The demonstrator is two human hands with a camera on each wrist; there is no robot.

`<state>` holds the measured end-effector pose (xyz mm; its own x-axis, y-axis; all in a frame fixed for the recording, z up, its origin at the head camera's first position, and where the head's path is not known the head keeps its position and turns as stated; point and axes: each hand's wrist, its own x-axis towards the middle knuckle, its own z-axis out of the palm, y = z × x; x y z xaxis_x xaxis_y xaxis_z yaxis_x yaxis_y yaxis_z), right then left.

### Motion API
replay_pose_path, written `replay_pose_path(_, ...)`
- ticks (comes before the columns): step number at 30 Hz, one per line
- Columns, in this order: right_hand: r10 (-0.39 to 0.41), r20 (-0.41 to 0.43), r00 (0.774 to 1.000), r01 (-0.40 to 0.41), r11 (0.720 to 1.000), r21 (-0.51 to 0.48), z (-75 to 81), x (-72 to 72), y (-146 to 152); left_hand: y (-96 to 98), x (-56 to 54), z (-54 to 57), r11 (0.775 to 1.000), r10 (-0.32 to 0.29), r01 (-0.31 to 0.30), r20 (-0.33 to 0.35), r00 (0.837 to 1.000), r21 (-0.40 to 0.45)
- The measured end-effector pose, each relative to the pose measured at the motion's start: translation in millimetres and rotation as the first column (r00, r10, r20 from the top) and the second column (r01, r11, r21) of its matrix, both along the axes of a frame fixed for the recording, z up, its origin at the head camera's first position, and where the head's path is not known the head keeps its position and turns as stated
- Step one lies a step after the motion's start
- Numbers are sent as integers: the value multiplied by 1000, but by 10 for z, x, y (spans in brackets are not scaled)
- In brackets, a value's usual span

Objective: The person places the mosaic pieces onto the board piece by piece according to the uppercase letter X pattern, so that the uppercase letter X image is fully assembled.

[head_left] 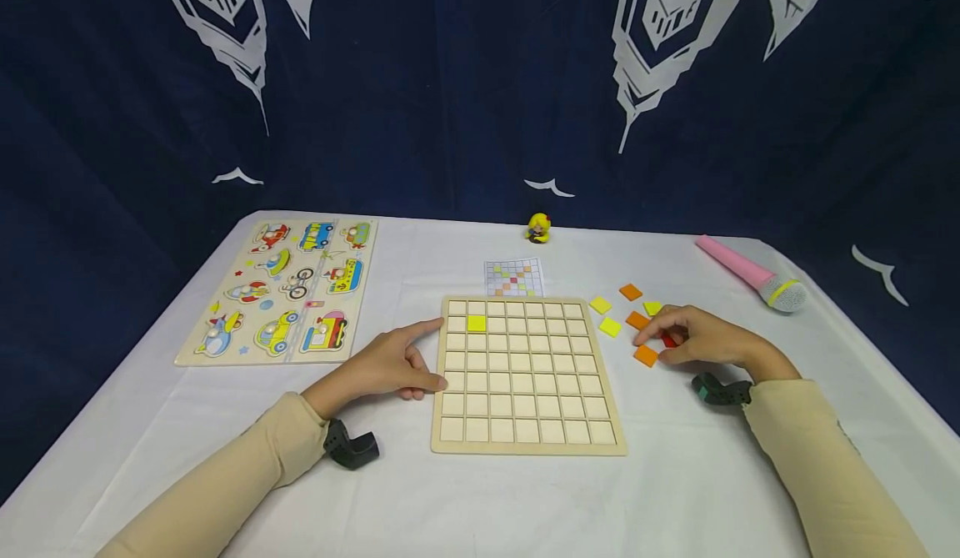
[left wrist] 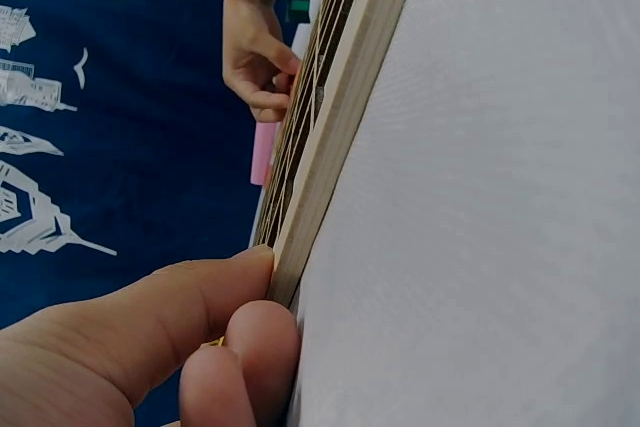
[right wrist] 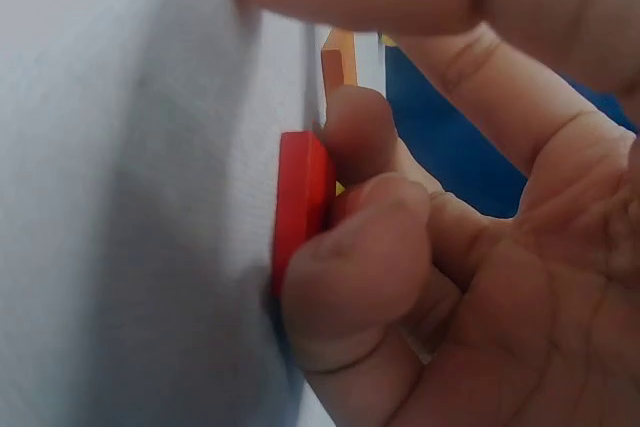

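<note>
A wooden grid board (head_left: 528, 448) lies mid-table with one yellow square tile (head_left: 476, 324) in its second row. My left hand (head_left: 393, 366) touches the board's left edge with index finger and thumb, the index stretched forward, the other fingers folded. The thumb rests at the edge in the left wrist view. To the right of the board, my right hand (head_left: 701, 341) reaches over loose tiles. Its bent fingers are right at a red tile (right wrist: 300, 197), partly hidden under them, while the thumb stands apart from it. Close to the fingertips lies an orange tile (head_left: 646, 357).
More yellow tiles (head_left: 610, 327) and orange tiles (head_left: 630, 292) lie nearby. Behind the board are a printed pattern card (head_left: 513, 278) and a small yellow figurine (head_left: 537, 228). A vehicle puzzle board (head_left: 285, 291) lies left, a pink toy microphone (head_left: 738, 266) right.
</note>
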<state>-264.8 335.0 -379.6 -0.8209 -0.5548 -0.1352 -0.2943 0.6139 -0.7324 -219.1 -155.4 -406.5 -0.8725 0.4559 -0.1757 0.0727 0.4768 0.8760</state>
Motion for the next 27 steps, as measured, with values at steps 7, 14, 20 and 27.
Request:
replay_pose_path(7,-19,-29,999,20,999,28,-4,-8,-14,-3,-3,-2,1000,3,-3,5,1000,3)
replay_pose_path(14,-23,-83,996,26,999,36,6,-12,-37,2,-6,-6,1000,1,0,3,1000,-6)
replay_pose_path(20,-29,-154,988,34,999,30,6,-19,-110,0,-4,-7,1000,3,-3,2,1000,-10)
replay_pose_path(27,-41,-212,976,38,999,-22,-17,8,-248,1,-5,0,1000,2,-2,-3,1000,-9)
